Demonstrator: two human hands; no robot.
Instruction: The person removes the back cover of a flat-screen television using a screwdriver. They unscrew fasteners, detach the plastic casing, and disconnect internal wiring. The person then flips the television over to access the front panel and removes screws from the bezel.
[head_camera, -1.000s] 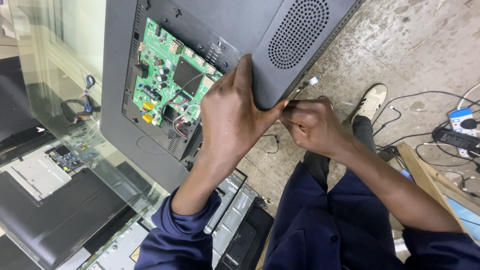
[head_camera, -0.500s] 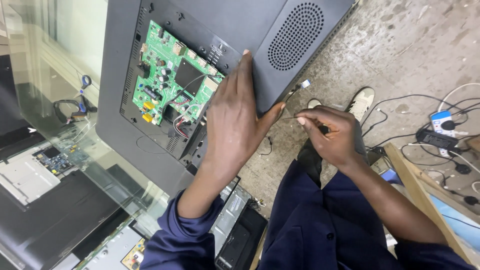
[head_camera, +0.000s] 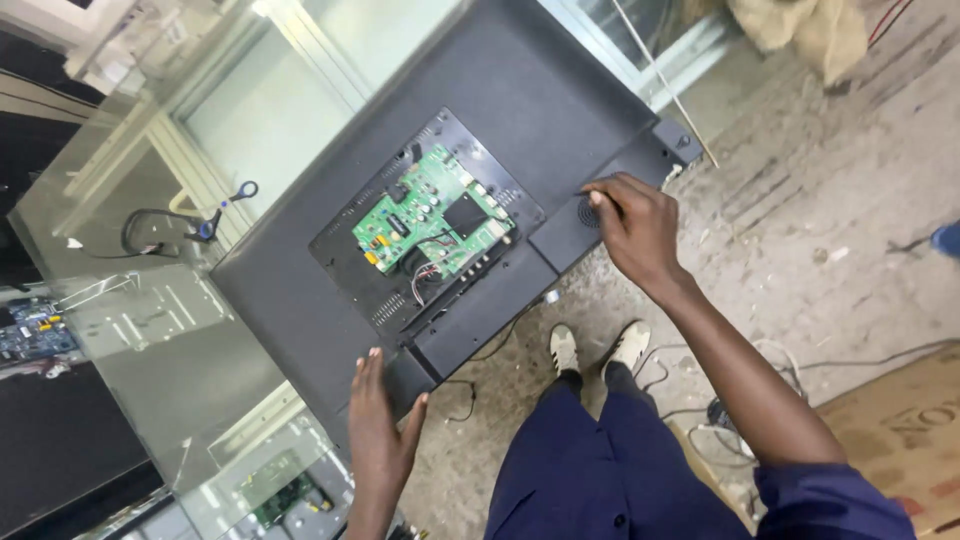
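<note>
— Where is the television (head_camera: 540, 110)?

— Leaning face-down against a glass display counter (head_camera: 150, 250), black back cover toward the camera, lower edge near the concrete floor (head_camera: 830, 200). Opening in the middle of the back, with a green circuit board (head_camera: 430, 215) exposed and a few thin wires below it.

— And the left hand (head_camera: 378, 430)?

— Flat on the lower corner of the back cover, fingers straight and together, thumb spread to the side. Pressed against the panel, not clamped round anything.

— The right hand (head_camera: 635, 225)?

— Up at the lower right part of the back, just over the round speaker grille (head_camera: 588, 212). Fingers bent, tips touching the plastic there. Empty as far as can be seen; whether anything small sits under the fingertips, impossible to tell.

— Hands close to each other?

— Well apart, one at each end of the lower edge.

— Anything else around?

— Two light shoes (head_camera: 598, 348) below the television, loose black cables (head_camera: 700, 400) on the floor beside them, cardboard (head_camera: 900, 430) at the right.
</note>
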